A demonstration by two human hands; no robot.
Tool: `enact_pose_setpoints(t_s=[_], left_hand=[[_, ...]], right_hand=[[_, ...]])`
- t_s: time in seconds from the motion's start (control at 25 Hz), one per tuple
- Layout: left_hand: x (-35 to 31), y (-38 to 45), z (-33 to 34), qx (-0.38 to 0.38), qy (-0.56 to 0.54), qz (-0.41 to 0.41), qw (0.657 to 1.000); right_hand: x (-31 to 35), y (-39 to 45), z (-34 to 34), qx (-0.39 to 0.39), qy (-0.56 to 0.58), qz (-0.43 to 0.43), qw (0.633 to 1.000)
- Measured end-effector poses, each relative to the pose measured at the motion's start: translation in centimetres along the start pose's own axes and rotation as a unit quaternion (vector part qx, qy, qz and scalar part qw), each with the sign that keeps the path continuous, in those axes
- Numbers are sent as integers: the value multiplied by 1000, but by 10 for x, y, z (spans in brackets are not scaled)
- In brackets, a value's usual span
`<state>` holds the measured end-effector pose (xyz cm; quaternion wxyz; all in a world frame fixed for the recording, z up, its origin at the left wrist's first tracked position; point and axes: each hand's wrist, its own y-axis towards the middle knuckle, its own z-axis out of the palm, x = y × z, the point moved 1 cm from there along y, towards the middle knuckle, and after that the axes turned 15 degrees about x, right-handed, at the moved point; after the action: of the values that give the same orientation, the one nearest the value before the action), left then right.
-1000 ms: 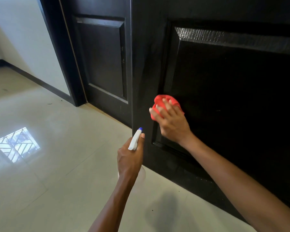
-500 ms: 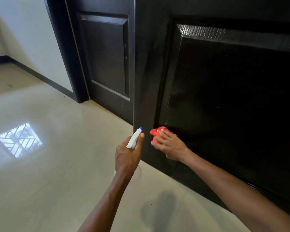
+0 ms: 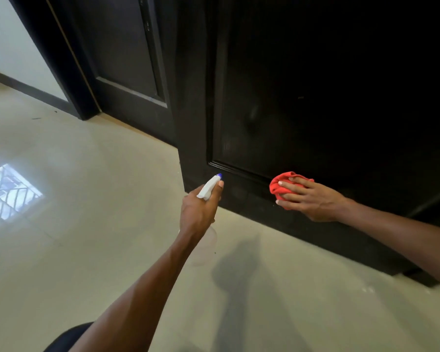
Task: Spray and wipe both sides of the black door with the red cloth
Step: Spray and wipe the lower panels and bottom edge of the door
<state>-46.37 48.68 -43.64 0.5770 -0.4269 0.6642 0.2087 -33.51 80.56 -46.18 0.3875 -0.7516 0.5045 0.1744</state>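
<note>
Low on the black door [image 3: 315, 85], along the smooth bottom rail under the ridged moulding of its recessed panel, the right hand [image 3: 313, 200] presses the red cloth [image 3: 281, 185] flat to the wood, fingers spread over the crumpled, soft wad so that it shows only past the fingertips. The door is glossy and very dark, its panel edges sharp and straight. The left hand [image 3: 197, 212] is wrapped around a spray bottle [image 3: 210, 189], a white trigger head with a blue nozzle tip aimed at the door's lower corner; the clear, rounded body below the hand is faint against the floor. Half a second ago the cloth sat near the door's free vertical edge, close to the bottle; now it lies further along the rail toward the hinge side and well apart from the nozzle, and the view has dipped lower. The pale tiled floor [image 3: 87, 224] is polished, mirroring a barred window at the left. Open floor spreads left of the door's edge, while another dark panelled door [image 3: 127, 59] and frame stand behind.
</note>
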Motion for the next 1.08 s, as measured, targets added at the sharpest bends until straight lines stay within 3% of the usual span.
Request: enact_pose_setpoints(t_s=[0.2, 0.4, 0.56, 0.68, 0.76, 0.8, 0.84, 0.92, 0.96, 1.0, 1.08], left_hand=[[25, -11, 32, 67, 52, 4, 996], [44, -22, 74, 168, 116, 30, 979], [37, -18, 119, 223, 110, 32, 968], [22, -17, 158, 250, 70, 50, 965], [14, -18, 182, 273, 72, 64, 957], [12, -20, 193, 283, 81, 68, 953], [12, -21, 205, 294, 86, 70, 949], [13, -22, 227, 310, 99, 65, 943], [13, -24, 237, 314, 106, 59, 942], [13, -24, 247, 316, 110, 56, 941], [17, -24, 258, 316, 115, 51, 940]], right_hand=[[-1, -51, 17, -34, 53, 20, 998], [9, -132, 58, 2, 59, 60, 996], [16, -199, 85, 19, 38, 134, 990], [27, -243, 93, 31, 83, 256, 963], [48, -250, 91, 5, 144, 392, 909], [61, -245, 90, -23, 192, 468, 862], [76, -241, 90, -65, 249, 546, 797], [104, -226, 92, -165, 388, 655, 627], [114, -218, 92, -202, 454, 673, 547], [119, -212, 94, -230, 500, 673, 494], [121, -207, 98, -264, 532, 657, 464]])
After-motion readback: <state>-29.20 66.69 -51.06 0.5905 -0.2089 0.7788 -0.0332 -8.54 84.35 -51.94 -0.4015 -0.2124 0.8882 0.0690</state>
